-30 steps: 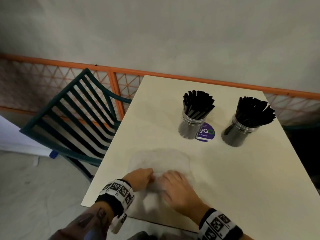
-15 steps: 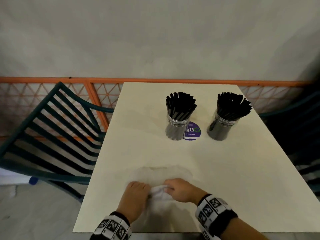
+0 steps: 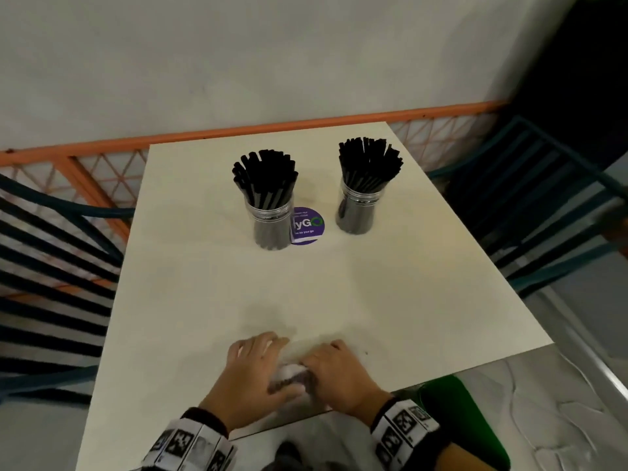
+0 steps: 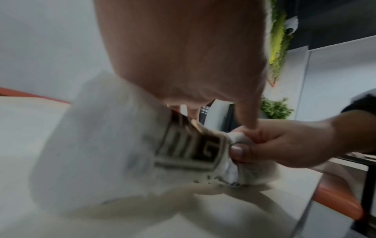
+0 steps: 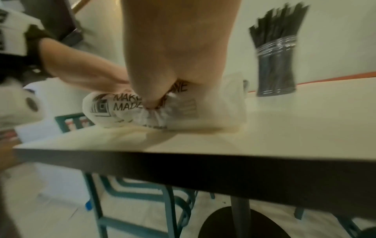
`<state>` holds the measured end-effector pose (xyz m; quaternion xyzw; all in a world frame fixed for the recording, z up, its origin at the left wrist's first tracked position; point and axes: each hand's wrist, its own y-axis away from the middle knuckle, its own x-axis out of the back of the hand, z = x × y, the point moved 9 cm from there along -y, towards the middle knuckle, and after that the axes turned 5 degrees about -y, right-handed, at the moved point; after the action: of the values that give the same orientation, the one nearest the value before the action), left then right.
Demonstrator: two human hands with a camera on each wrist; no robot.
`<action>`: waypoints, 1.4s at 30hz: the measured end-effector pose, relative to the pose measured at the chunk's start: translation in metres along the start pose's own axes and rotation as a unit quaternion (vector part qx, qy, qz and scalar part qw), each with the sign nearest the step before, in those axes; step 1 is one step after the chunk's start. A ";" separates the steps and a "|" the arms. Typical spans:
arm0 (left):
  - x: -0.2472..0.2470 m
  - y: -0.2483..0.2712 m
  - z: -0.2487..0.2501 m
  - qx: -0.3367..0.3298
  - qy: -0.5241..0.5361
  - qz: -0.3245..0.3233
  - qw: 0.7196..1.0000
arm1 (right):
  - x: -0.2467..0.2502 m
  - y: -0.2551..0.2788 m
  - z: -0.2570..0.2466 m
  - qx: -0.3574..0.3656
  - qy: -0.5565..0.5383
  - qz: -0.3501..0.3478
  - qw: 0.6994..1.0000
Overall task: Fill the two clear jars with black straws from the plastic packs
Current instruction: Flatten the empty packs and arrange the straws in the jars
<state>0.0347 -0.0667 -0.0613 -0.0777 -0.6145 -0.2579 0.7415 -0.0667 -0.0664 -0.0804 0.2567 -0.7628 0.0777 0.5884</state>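
Note:
Two clear jars stand at the far half of the cream table [image 3: 407,283], both packed with black straws: the left jar [image 3: 272,222] and the right jar [image 3: 356,212], which also shows in the right wrist view [image 5: 276,64]. At the near edge, both hands bunch up a crumpled white plastic pack [image 3: 290,373] with dark print [image 5: 126,104]. My left hand [image 3: 253,368] lies over its left part, fingers curled round it. My right hand [image 3: 336,375] pinches the gathered end between thumb and fingers [image 4: 284,145]. No straws show in the pack [image 4: 101,145].
A round purple sticker [image 3: 309,226] lies between the jars. Dark green slatted chairs stand left [image 3: 51,266] and right [image 3: 543,215] of the table. An orange railing [image 3: 238,132] runs behind it against the wall. Something green [image 3: 458,419] sits below the near right corner.
The flat pack has been gathered into a tight bunch between my hands, which drew back toward the near edge. The head view swung round to the right. The jars stayed put.

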 end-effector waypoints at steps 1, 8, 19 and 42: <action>-0.002 -0.001 0.012 -0.009 -0.021 -0.014 1.000 | 0.005 0.007 0.008 -0.001 -0.019 0.005 1.000; -0.015 -0.038 0.111 0.059 0.176 -0.049 0.981 | 0.050 0.109 0.104 -0.152 -0.321 0.149 0.923; -0.079 -0.102 0.318 0.255 0.714 -0.187 0.625 | 0.042 0.294 0.209 -0.242 -0.435 0.229 0.836; -0.279 -0.138 0.339 0.203 0.546 -0.255 0.772 | -0.172 0.341 0.298 -0.405 -0.782 0.255 0.398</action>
<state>-0.3581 0.0423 -0.2752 0.3879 -0.1417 -0.3061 0.8578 -0.4567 0.1523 -0.2664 -0.2698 -0.8611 -0.3291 -0.2782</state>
